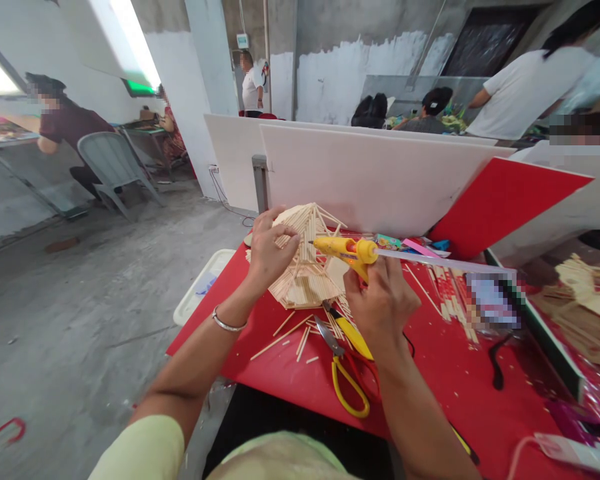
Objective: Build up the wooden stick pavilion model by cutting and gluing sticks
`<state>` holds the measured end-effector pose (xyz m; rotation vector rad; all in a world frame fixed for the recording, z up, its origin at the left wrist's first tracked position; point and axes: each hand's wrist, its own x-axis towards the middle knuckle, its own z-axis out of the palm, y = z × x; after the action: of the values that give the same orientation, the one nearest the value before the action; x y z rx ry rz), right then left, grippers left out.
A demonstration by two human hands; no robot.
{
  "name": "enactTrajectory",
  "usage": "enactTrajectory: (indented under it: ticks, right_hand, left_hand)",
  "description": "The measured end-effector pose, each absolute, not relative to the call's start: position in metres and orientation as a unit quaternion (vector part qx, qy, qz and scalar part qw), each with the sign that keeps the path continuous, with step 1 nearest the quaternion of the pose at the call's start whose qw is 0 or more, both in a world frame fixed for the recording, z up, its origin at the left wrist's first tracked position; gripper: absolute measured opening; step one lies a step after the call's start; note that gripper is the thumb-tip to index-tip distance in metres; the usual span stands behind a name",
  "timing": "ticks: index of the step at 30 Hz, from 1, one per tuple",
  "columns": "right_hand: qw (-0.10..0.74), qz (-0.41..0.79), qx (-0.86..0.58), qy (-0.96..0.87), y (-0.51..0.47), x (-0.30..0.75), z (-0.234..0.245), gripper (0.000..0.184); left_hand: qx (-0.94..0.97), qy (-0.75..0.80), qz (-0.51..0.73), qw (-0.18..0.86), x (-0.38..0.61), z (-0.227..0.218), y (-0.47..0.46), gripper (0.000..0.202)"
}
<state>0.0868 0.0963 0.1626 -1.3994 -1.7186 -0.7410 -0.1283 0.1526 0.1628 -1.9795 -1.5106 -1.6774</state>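
Note:
My right hand [383, 293] grips a yellow hot glue gun [343, 248], its nozzle pointing left and a long clear glue stick [445, 263] poking out of its back. Just left of the nozzle, my left hand [273, 250] has its thumb and fingers pinched together at the side of a small house-like model [310, 287] built of thin wooden sticks; whatever is between those fingertips is hidden. Yellow-handled scissors [350, 387] and yellow-handled pliers [355, 335] lie below the model. Loose sticks [280, 343] are scattered in front of it.
White boards [370, 180] and a red board [510, 200] stand behind the red tabletop [430, 373]. On the right are a phone [495, 300] and bundled sticks [450, 300]. A white tray [183, 307] is beyond the left edge. Several people work in the background.

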Motion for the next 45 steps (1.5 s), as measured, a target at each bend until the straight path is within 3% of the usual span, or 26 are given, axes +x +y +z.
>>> enactTrajectory:
  ticks: [12,37,45]
  right_hand:
    - [0.387,-0.317,-0.544,-0.674,0.097,0.085,0.164,0.023]
    - [0.398,-0.266,-0.549,-0.685,0.107,0.075,0.163,0.036]
    - [0.392,-0.311,-0.540,-0.676,0.107,0.072,0.168,0.028]
  left_hand:
    - [-0.667,-0.507,-0.542,0.061,-0.130,0.163,0.158,0.006]
    - [-0.662,-0.500,-0.555,0.063,-0.127,0.161,0.157,0.007]
    - [-0.657,-0.489,-0.570,0.073,-0.125,0.161,0.154,0.007]
